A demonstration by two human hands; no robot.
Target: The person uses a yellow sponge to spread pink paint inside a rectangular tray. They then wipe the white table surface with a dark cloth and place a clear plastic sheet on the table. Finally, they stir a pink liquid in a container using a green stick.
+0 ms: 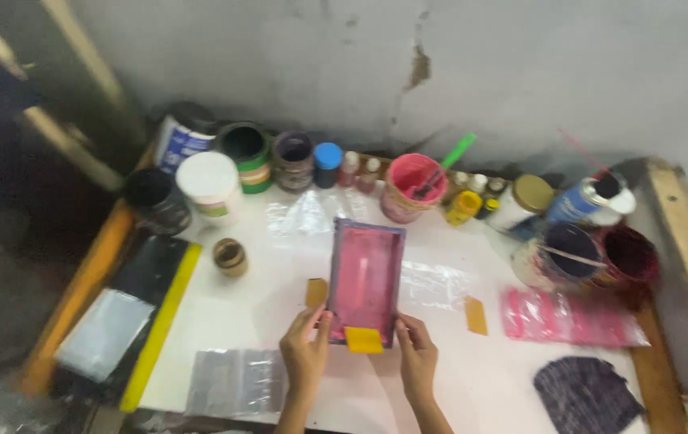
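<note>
While both hands grip it, pink-stained screen frame [365, 279] lies flat

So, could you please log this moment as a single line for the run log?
left hand: grips pink screen frame near-left edge | right hand: grips near-right edge | yellow squeegee: on frame's near end | frame: flat on white table

White table [279, 281], pink-stained frame [365, 277], paint pots [412, 186], plastic sheets [235, 382], dark cloth [585, 394]

Pink pot [412, 187], dark cloth [585, 395], blue-capped bottle [328, 163].
</note>
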